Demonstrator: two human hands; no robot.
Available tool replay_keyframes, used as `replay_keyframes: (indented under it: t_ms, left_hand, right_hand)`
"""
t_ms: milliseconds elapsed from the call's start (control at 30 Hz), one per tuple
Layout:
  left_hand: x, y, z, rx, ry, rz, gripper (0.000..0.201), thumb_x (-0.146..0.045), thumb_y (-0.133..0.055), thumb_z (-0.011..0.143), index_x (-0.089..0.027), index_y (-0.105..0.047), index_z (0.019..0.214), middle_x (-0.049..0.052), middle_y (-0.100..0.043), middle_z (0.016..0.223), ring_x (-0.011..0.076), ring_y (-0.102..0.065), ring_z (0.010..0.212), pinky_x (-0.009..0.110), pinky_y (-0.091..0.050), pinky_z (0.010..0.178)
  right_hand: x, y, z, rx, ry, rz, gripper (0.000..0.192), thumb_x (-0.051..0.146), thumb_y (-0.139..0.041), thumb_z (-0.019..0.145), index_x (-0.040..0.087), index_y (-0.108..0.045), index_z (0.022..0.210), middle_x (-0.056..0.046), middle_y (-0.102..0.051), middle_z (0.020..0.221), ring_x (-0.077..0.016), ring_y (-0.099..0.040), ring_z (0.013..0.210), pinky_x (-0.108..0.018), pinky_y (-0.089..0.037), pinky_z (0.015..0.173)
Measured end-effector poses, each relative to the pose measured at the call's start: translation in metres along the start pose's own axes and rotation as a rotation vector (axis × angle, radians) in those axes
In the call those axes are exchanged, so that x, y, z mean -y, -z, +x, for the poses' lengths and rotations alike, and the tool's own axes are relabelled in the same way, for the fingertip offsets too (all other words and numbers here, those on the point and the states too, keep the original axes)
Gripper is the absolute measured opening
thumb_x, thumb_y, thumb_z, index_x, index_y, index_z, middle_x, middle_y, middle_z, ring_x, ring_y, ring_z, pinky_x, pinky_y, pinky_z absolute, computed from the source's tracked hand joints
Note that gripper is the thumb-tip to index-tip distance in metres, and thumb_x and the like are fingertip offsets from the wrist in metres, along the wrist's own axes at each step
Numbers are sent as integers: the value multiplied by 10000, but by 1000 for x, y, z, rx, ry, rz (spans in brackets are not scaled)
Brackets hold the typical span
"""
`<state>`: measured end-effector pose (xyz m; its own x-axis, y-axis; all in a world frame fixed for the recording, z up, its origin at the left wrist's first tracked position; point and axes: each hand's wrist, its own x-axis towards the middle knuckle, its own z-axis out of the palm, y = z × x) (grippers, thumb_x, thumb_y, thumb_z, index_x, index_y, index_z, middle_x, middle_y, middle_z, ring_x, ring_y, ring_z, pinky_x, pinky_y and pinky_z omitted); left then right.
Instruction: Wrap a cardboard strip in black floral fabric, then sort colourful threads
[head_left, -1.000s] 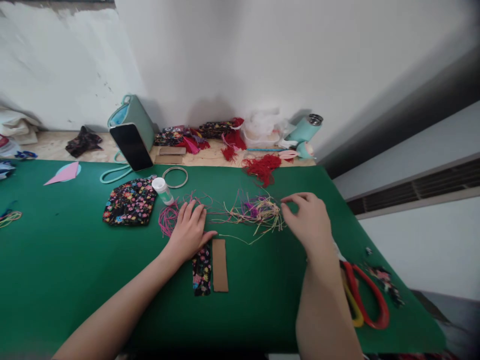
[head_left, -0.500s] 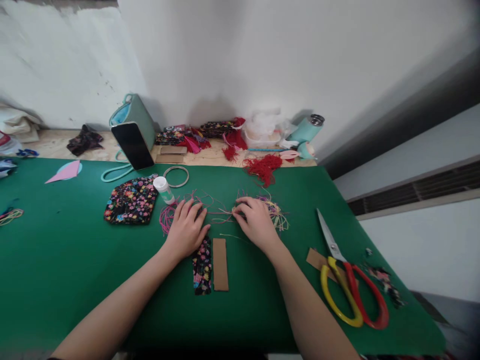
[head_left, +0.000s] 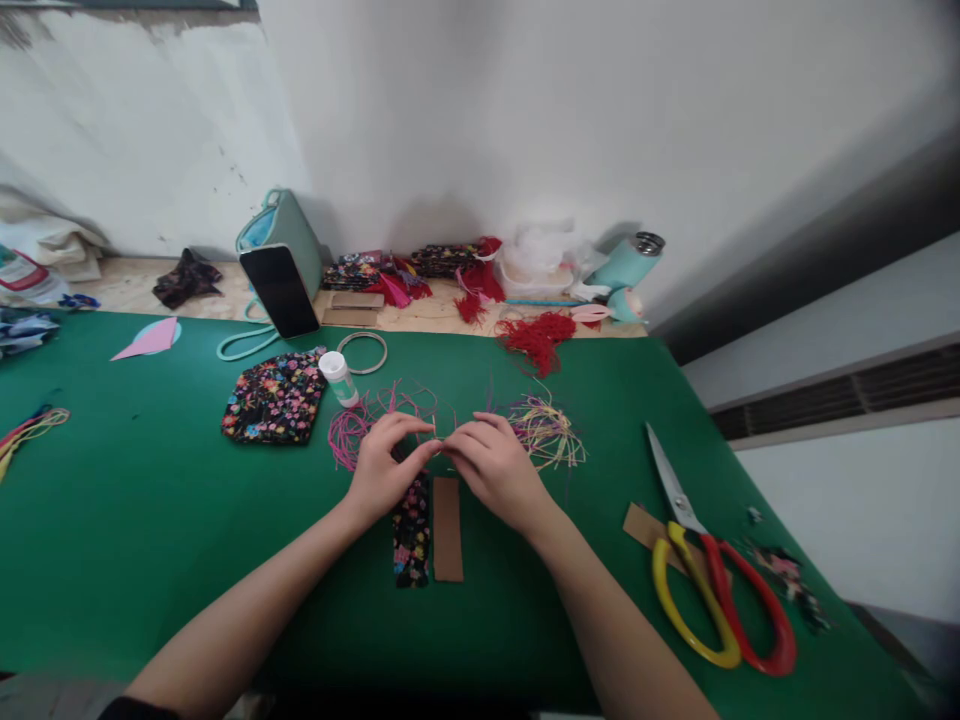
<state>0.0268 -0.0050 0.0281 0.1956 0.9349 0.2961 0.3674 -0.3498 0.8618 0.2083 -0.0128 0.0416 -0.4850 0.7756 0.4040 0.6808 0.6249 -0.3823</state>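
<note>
My left hand and my right hand meet at the fingertips over the middle of the green mat. Both are closed in a pinch on thin thread, of which only short ends show between the fingers. A tangle of magenta thread lies beside my left hand. Past my right hand spreads a bunch of yellow and purple threads. Below the hands, a black floral fabric strip lies next to a brown cardboard strip. The fabric strip's upper end is hidden by my left hand.
Large scissors with yellow and red handles lie at right over cardboard. A white-capped bottle, a ring and a floral fabric piece are at left. Behind stand a phone, red threads and a flask.
My left hand has lifted from its flat pose and moved right into a pinch against my right fingertips. My right hand stays closed. The view has shifted slightly.
</note>
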Motion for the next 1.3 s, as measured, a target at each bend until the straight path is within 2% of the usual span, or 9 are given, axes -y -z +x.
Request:
replay_keyframes:
  t_ms: [167, 400, 633, 933, 1300]
  left_hand:
    - [-1, -2, 1, -23, 71, -112, 154, -275, -571, 875, -174, -626, 773, 19, -639, 785, 147, -589, 780, 284, -465, 754]
    - [0, -2, 0, -40, 179, -278, 161, -302, -534, 887, -177, -571, 791, 6, -564, 760, 136, -513, 724, 259, -408, 688]
    - [1, 1, 2, -64, 270, -569, 232, -396, -644, 822, -175, -605, 763, 15, -603, 792, 139, -542, 770, 256, -422, 740]
    - [-2, 3, 3, -40, 381, -914, 292, -406, -733, 750, -145, -605, 729, 2, -599, 765, 72, -516, 600, 216, -418, 630]
    - [-1, 3, 3, -74, 434, -1017, 308, -391, -777, 709, -139, -600, 703, -9, -586, 718, 67, -525, 614, 193, -421, 635]
  right_hand:
    - [4, 0, 0, 10, 49, -43, 189, 161, -466, 938, 196, -646, 890, -45, -693, 796, -182, -629, 767, -422, -437, 936]
    - [7, 1, 2, -24, 56, -47, 171, 141, -468, 926, 180, -622, 862, -51, -687, 781, -180, -612, 742, -411, -434, 916]
    - [8, 5, 3, -37, -9, -15, 152, 147, -478, 912, 203, -591, 827, -38, -687, 782, -180, -609, 726, -405, -420, 899]
    - [5, 3, 3, -26, -45, 0, 142, 160, -479, 911, 202, -564, 806, -43, -687, 779, -197, -591, 740, -401, -412, 889]
    - [-1, 7, 2, -32, -24, -4, 137, 189, -486, 934, 194, -549, 812, -62, -672, 773, -213, -592, 756, -350, -435, 749]
